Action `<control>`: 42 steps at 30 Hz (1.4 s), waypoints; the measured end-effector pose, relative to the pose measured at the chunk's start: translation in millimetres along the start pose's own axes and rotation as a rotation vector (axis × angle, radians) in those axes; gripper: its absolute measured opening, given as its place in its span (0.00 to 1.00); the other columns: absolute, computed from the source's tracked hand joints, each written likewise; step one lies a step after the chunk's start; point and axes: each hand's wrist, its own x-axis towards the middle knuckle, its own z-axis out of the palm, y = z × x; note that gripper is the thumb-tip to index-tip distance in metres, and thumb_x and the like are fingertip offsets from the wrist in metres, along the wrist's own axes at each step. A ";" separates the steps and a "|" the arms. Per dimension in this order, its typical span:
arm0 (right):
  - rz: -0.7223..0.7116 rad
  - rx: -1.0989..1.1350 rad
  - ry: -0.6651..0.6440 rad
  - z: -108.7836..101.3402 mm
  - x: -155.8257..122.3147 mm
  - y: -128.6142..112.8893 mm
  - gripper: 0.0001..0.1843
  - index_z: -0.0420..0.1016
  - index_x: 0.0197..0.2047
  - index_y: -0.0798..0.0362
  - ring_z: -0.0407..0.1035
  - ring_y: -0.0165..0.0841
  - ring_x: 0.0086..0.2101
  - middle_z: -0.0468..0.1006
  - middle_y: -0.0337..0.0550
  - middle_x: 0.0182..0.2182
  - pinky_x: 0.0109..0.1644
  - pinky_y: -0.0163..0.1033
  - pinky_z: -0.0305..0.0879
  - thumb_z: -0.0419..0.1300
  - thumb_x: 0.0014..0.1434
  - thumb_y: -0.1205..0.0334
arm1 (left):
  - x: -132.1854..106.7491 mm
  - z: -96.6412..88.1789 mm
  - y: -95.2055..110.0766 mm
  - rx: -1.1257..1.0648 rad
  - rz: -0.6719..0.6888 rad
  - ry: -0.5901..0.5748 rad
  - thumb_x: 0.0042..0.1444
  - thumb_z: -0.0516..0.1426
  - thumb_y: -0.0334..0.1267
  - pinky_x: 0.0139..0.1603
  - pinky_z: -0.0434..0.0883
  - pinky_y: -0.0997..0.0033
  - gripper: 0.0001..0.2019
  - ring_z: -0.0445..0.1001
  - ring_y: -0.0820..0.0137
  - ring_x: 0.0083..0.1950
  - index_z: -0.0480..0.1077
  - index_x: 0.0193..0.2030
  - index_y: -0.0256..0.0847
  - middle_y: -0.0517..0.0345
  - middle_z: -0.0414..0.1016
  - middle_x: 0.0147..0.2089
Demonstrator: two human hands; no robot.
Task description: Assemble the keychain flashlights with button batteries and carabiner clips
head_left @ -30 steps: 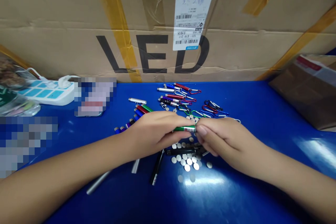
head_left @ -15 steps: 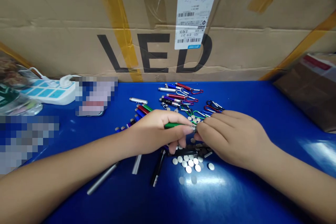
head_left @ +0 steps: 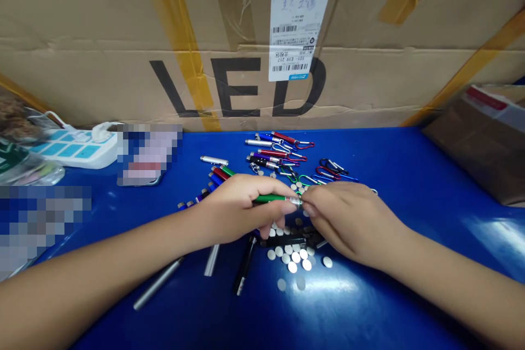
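A very large cardboard box [head_left: 369, 76] stands across the back, and before it there is the blue table [head_left: 414, 311], on which the other things are lying. At the right edge is a brown parcel [head_left: 484, 145], and at the left side a white power strip [head_left: 100, 158] with blue panels. In the middle, the two hands meet, close together but not one over the other. Between them is a green tube [head_left: 268, 198], raised over the table, with its long axis going from left to right and its silver end directed to the right hand [head_left: 356, 224]. The left hand [head_left: 233, 210] has the larger part of it: its thumb and fingers are clamped around the body. The right fingers are pinched at the silver end, so this hand is the nearer one to that end; their exact contact is partly covered, and I cannot tell all of it. Below the hands lie a black tube [head_left: 245, 270] and, further left, a silver tube [head_left: 158, 284]. Behind the right hand are several carabiner clips [head_left: 331, 167]. The smallest things are round silver discs [head_left: 292, 267], scattered under and near the hands.
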 end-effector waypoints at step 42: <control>-0.042 -0.269 0.067 -3.9 0.0 0.2 0.20 0.67 0.30 0.54 0.63 0.32 0.23 0.71 0.42 0.22 0.27 0.38 0.51 0.43 0.68 0.54 | 0.4 -2.6 4.3 -0.123 -0.041 0.002 0.61 0.54 0.43 0.24 0.68 0.80 0.10 0.69 0.79 0.22 0.69 0.38 0.39 0.65 0.72 0.25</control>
